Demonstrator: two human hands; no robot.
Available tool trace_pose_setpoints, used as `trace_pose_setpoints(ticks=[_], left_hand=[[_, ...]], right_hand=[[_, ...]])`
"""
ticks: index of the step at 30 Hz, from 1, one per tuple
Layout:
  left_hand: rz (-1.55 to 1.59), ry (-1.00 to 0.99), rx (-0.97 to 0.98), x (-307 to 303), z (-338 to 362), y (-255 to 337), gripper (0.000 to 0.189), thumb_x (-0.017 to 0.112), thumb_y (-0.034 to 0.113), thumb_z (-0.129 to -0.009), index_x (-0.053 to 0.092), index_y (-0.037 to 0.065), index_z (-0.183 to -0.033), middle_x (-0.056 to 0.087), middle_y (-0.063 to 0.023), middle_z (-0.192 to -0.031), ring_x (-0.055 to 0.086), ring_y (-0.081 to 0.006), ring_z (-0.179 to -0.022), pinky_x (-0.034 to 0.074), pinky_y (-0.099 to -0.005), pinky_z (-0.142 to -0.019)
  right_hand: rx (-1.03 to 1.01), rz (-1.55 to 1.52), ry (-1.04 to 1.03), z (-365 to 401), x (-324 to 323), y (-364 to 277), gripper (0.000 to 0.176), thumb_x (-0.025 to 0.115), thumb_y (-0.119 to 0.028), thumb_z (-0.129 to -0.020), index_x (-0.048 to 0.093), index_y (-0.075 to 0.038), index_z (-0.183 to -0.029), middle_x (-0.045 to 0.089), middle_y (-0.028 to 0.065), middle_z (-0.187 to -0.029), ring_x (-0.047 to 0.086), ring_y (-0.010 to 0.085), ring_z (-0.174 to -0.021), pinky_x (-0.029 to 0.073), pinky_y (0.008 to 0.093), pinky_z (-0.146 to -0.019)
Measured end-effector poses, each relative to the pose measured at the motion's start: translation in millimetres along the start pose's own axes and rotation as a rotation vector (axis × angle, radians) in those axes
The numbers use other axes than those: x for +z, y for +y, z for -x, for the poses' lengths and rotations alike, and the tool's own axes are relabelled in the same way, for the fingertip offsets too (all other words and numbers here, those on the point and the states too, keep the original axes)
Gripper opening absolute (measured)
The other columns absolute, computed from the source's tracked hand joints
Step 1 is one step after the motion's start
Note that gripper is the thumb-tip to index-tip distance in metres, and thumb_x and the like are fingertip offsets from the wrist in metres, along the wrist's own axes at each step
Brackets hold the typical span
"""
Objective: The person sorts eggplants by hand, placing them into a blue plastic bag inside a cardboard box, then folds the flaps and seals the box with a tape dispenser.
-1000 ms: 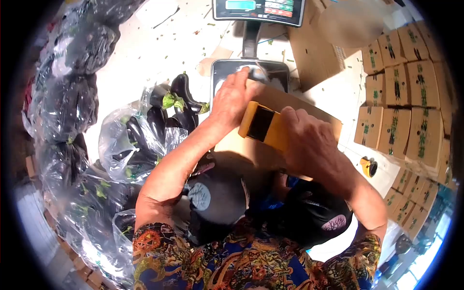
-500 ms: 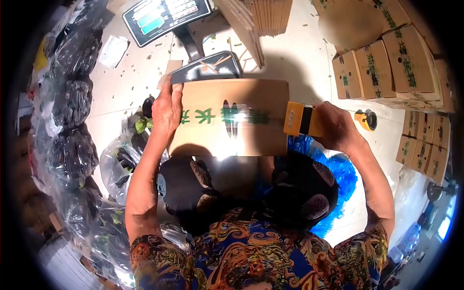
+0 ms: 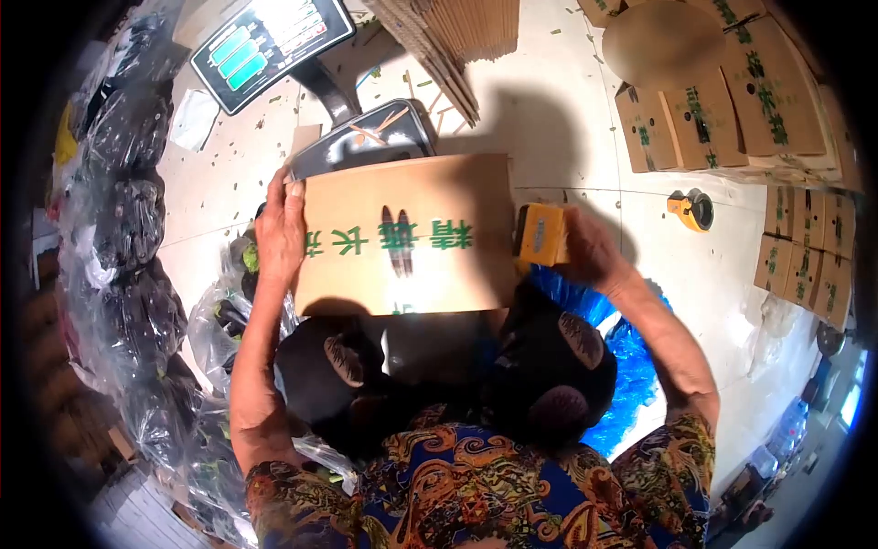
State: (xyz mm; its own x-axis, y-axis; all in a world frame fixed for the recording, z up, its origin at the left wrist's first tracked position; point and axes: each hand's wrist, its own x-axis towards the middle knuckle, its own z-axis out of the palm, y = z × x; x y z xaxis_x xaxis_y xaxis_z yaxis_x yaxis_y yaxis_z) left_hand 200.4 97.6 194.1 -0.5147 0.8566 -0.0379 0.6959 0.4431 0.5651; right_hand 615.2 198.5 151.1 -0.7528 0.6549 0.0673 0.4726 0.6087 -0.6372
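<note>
A closed cardboard box [image 3: 366, 279] with green printed characters and a dark eggplant-like picture lies in front of me, close over my knees. My left hand [image 3: 282, 229] wraps round its far left corner, thumb on the top face. In my right hand [image 3: 593, 252] is a yellow tape dispenser [image 3: 543, 234], held right beside the box's right edge. Its label faces up, and my fingers are partly hidden behind it. Shine and shadow fall across the box top.
Behind the box stands a scale [image 3: 413, 128] with a lit display [image 3: 274, 46]. Flattened cartons [image 3: 466, 32] lean at the back. Printed boxes [image 3: 700, 119] are stacked at right, near a yellow tape roll [image 3: 692, 210]. Plastic-bagged dark vegetables [image 3: 142, 265] line the left; blue plastic [image 3: 631, 384] lies by my right leg.
The box has shifted left and slightly nearer me in view, my left hand staying on it. The tape dispenser has turned and moved from overlapping the box's right edge to just beside it.
</note>
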Motion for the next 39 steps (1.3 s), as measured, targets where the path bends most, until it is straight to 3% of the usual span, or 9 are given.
trace_pose_setpoints(ticks=[10, 17, 21, 24, 29, 31, 33, 35, 39], left_hand=[[0.130, -0.100, -0.071, -13.9, -17.3, -34.0, 0.065, 0.039, 0.055, -0.097, 0.041, 0.006, -0.139, 0.060, -0.0229, -0.115, 0.057, -0.0281, -0.108, 0.041, -0.0337, -0.096], [0.202, -0.129, -0.109, -14.2, -22.4, -20.9, 0.060, 0.040, 0.050, -0.098, 0.045, 0.001, -0.132, 0.058, -0.0202, -0.118, 0.053, -0.0269, -0.113, 0.037, -0.0331, -0.100], [0.167, -0.121, -0.100, -13.8, -23.4, -23.8, 0.057, 0.040, 0.046, -0.098, 0.046, 0.001, -0.132, 0.055, -0.0212, -0.123, 0.051, -0.0282, -0.117, 0.036, -0.0342, -0.102], [0.094, -0.126, -0.085, -16.2, -20.8, -44.7, 0.054, 0.038, 0.043, -0.099, 0.045, 0.003, -0.135, 0.051, -0.0215, -0.133, 0.047, -0.0287, -0.123, 0.032, -0.0364, -0.106], [0.456, -0.202, -0.218, -10.1, -18.4, -46.1, 0.053, 0.039, 0.044, -0.099, 0.041, 0.009, -0.139, 0.053, -0.0167, -0.128, 0.053, -0.0247, -0.112, 0.043, -0.0362, -0.096], [0.458, -0.186, -0.204, -7.6, -20.2, -47.7, 0.055, 0.040, 0.045, -0.099, 0.039, 0.009, -0.141, 0.051, -0.0162, -0.129, 0.052, -0.0250, -0.115, 0.042, -0.0355, -0.098], [0.559, -0.217, -0.243, -5.5, -15.9, -39.3, 0.057, 0.041, 0.046, -0.099, 0.037, 0.010, -0.143, 0.049, -0.0155, -0.133, 0.049, -0.0252, -0.119, 0.039, -0.0348, -0.101], [0.735, -0.287, -0.331, -12.3, -10.1, -23.9, 0.059, 0.041, 0.048, -0.099, 0.035, 0.011, -0.145, 0.046, -0.0145, -0.137, 0.045, -0.0255, -0.124, 0.035, -0.0343, -0.104], [0.808, -0.319, -0.283, -30.8, -9.6, -58.0, 0.064, 0.037, 0.054, -0.098, 0.033, 0.013, -0.147, 0.038, -0.0128, -0.146, 0.035, -0.0254, -0.135, 0.023, -0.0358, -0.113]], right_hand=[[-0.037, -0.193, 0.044, -5.6, 44.2, 5.6, 0.056, 0.081, -0.017, -0.066, 0.045, -0.002, -0.106, 0.058, 0.0197, -0.090, 0.060, 0.0410, -0.085, 0.051, 0.0443, -0.070], [0.069, 0.255, 0.030, 64.0, 60.8, 75.0, 0.037, 0.074, -0.019, -0.070, 0.048, -0.003, -0.093, 0.057, 0.0171, -0.081, 0.061, 0.0368, -0.076, 0.051, 0.0429, -0.065], [0.346, 0.587, -0.163, 27.1, 69.2, 32.6, 0.015, 0.062, -0.017, -0.079, 0.053, -0.007, -0.085, 0.060, 0.0125, -0.076, 0.063, 0.0267, -0.065, 0.052, 0.0373, -0.056], [0.147, 0.255, -0.044, 11.4, 87.8, 29.9, 0.007, 0.057, -0.017, -0.080, 0.059, -0.010, -0.080, 0.062, 0.0127, -0.079, 0.063, 0.0261, -0.072, 0.051, 0.0370, -0.061], [-0.216, 1.094, -0.394, -50.4, 154.3, 8.1, 0.029, 0.064, -0.021, -0.072, 0.065, -0.003, -0.095, 0.063, 0.0139, -0.091, 0.062, 0.0297, -0.087, 0.049, 0.0492, -0.067], [-0.046, 0.965, -0.358, -56.1, 156.1, 28.1, 0.032, 0.070, -0.024, -0.072, 0.065, -0.009, -0.100, 0.065, 0.0120, -0.094, 0.065, 0.0277, -0.090, 0.050, 0.0501, -0.066], [-0.086, 1.223, 0.045, -20.9, 131.3, 42.3, 0.037, 0.072, -0.029, -0.071, 0.066, -0.013, -0.104, 0.066, 0.0128, -0.099, 0.065, 0.0287, -0.094, 0.052, 0.0496, -0.069], [0.628, 0.239, -0.396, -59.4, 86.7, 64.8, 0.047, 0.075, -0.035, -0.069, 0.067, -0.015, -0.110, 0.067, 0.0129, -0.101, 0.066, 0.0293, -0.095, 0.053, 0.0449, -0.076], [0.280, -0.089, -0.292, -77.4, 162.3, 161.7, 0.047, 0.068, -0.036, -0.075, 0.067, -0.013, -0.117, 0.067, 0.0096, -0.114, 0.064, 0.0190, -0.106, 0.049, 0.0374, -0.093]])
